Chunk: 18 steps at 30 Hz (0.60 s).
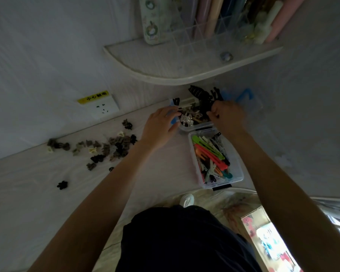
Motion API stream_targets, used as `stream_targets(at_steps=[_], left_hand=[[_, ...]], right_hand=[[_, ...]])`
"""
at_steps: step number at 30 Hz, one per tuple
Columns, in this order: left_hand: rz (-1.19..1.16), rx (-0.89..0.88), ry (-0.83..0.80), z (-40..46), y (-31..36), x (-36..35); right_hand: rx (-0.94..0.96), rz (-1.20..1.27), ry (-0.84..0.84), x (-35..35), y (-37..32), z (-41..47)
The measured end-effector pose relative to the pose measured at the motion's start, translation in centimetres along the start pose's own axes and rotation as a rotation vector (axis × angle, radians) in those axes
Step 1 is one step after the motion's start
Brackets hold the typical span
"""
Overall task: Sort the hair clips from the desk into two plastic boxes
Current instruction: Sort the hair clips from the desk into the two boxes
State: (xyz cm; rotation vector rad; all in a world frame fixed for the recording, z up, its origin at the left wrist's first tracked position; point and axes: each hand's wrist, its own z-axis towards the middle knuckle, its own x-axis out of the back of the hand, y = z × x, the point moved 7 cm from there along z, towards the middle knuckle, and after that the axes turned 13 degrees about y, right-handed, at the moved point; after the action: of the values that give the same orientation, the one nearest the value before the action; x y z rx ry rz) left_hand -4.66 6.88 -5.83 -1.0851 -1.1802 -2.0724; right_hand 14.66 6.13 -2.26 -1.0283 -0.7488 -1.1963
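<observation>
These claw clips are light, stiff plastic with springy jaws, so I judge it best to pinch each by its body. They lie scattered on the desk, brown, black and cream. My left hand rests spread against the far box; my right hand pinches a black clip over it

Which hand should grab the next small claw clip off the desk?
Left. The left hand sits nearer the loose clips on its side; the right hand is over the far box, pinching a black clip.
</observation>
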Motion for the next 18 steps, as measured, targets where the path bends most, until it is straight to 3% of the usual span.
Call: stream_targets(at_steps=[3,9,12,18], left_hand=[[0.011,-0.005,-0.011,0.1,0.1,0.0],[-0.02,0.049,0.006,0.3,0.3,0.2],[-0.008,0.049,0.006,0.2,0.2,0.1],[0.013,0.055,0.026,0.3,0.0,0.5]], right_hand=[[-0.012,0.059,0.081,0.7,0.1,0.4],[-0.029,0.124,-0.231,-4.3,0.1,4.1],[-0.01,0.188,-0.176,-4.1,0.4,4.4],[0.136,-0.022,-0.302,-5.6,0.4,4.4]])
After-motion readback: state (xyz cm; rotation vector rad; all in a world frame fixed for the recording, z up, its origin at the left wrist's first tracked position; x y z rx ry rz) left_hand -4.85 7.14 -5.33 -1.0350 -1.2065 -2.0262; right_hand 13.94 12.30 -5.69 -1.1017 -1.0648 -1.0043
